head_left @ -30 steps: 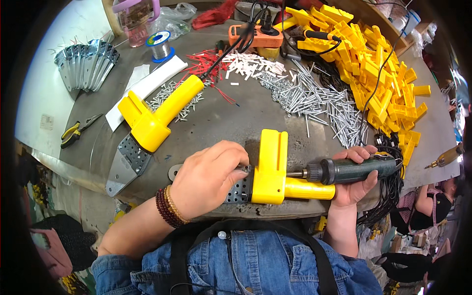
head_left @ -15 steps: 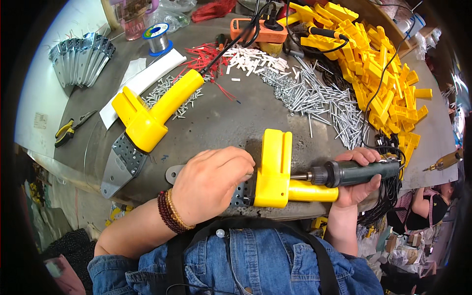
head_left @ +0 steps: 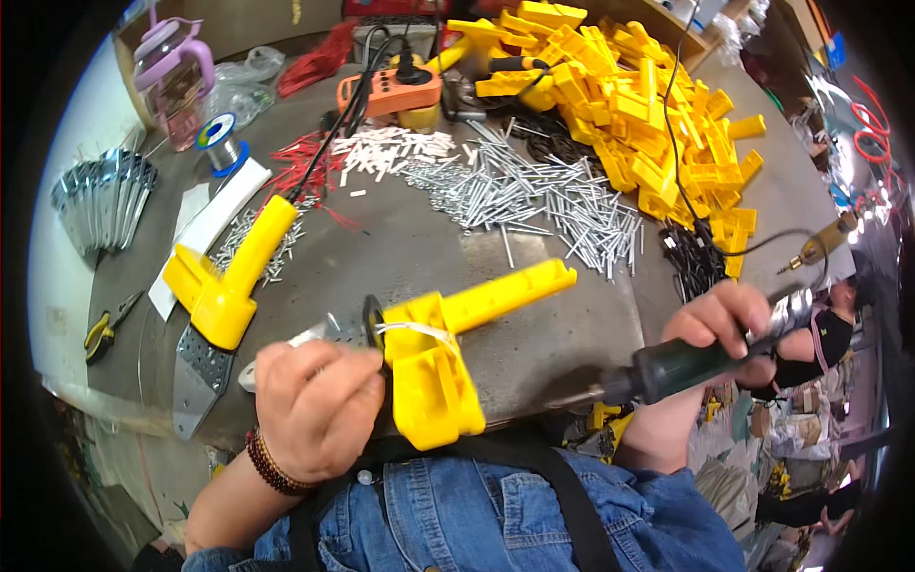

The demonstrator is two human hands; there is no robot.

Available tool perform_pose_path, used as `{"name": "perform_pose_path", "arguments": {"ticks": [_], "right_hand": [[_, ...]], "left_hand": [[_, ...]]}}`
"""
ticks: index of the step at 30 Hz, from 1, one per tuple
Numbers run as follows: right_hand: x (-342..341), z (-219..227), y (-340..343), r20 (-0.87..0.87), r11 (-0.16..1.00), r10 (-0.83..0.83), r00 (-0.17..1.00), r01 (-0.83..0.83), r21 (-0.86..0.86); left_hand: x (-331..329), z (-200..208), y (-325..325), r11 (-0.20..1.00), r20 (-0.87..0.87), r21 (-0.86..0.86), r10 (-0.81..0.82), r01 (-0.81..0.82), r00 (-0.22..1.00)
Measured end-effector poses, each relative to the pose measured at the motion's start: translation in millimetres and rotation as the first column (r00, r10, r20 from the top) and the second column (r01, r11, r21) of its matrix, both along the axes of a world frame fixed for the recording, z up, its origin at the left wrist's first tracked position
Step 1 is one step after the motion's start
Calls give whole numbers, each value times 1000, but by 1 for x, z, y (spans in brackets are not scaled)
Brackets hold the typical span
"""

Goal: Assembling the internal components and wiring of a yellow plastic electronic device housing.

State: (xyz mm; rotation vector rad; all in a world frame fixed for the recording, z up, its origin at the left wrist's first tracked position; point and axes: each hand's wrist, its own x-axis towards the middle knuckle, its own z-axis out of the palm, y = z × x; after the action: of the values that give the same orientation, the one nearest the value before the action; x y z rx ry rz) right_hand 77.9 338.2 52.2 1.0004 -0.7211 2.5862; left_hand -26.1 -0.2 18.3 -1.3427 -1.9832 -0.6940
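Observation:
My left hand (head_left: 319, 410), a beaded bracelet at its wrist, is closed on the metal-plate end of a yellow plastic handle (head_left: 438, 381). The handle's hollow side faces up, with a white wire across it and a black flange (head_left: 373, 324) where it meets the perforated metal plate (head_left: 345, 329). My right hand (head_left: 720, 324) is wrapped round a dark green electric screwdriver (head_left: 681, 370), its bit pointing left, apart from the handle. Left of them lies a similar yellow handle (head_left: 229, 305) with a grey metal blade (head_left: 198, 391) and a black cord.
Long screws (head_left: 543, 181), white sleeves (head_left: 391, 151) and red wires (head_left: 305, 157) lie beyond my hands. Yellow housings (head_left: 639, 114) are heaped at the far right. An orange power strip (head_left: 389, 91), a solder spool (head_left: 221, 145), metal blades (head_left: 105, 200) and pliers (head_left: 110, 329) lie around.
The screwdriver has pulled back rightward, off the handle. My left hand has moved left and turned the handle, so its hollow side now shows. The whole view has shifted.

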Motion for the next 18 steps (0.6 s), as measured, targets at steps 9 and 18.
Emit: {"name": "perform_pose_path", "arguments": {"ticks": [9, 18], "right_hand": [[14, 22, 121, 153, 161, -965, 211, 23, 987], [9, -38, 50, -802, -761, -597, 31, 294, 579]], "left_hand": [[-22, -18, -86, 732, 213, -320, 675, -602, 707], [-141, 38, 58, 925, 589, 205, 145, -320, 795]]}}
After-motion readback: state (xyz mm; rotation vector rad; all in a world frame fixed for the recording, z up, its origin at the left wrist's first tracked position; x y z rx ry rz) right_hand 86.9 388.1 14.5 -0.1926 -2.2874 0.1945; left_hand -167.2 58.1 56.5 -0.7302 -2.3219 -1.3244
